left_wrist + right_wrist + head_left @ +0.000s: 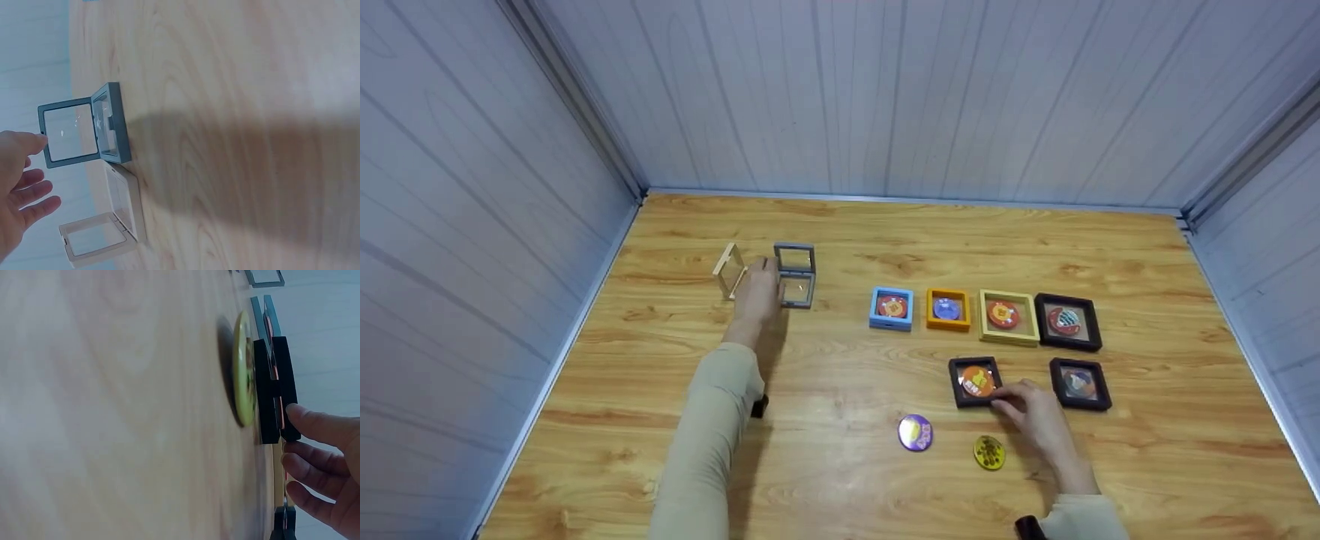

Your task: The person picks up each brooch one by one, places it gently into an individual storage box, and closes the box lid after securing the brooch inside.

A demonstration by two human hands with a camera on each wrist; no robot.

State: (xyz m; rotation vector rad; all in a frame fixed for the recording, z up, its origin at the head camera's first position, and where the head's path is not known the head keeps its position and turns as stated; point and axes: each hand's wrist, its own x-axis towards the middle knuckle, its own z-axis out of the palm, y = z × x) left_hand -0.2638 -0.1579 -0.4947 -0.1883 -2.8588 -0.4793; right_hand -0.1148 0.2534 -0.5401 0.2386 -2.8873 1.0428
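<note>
On the left of the table my left hand (pixel 760 295) is between an open beige display frame (pixel 728 271) and an open grey display frame (pixel 796 289). Its fingers are loosely extended; in the left wrist view the thumb tip overlaps the raised grey lid (pixel 44 134). Both of these frames have clear windows with nothing inside. My right hand (pixel 1041 421) pinches the lower right corner of a black display frame (pixel 955 384), its thumb against the upper half (pixel 286 382). An orange round badge (pixel 978 381) shows inside. Nearby lies a loose yellow badge (pixel 989 453).
Closed frames with round badges form a row behind: blue (pixel 891 325), orange (pixel 948 325), pale yellow (pixel 1009 339) and large black (pixel 1069 345). Another black frame (pixel 1081 404) lies right of my right hand. A purple badge (pixel 916 433) lies in front. Panel walls (pixel 855 97) enclose the table.
</note>
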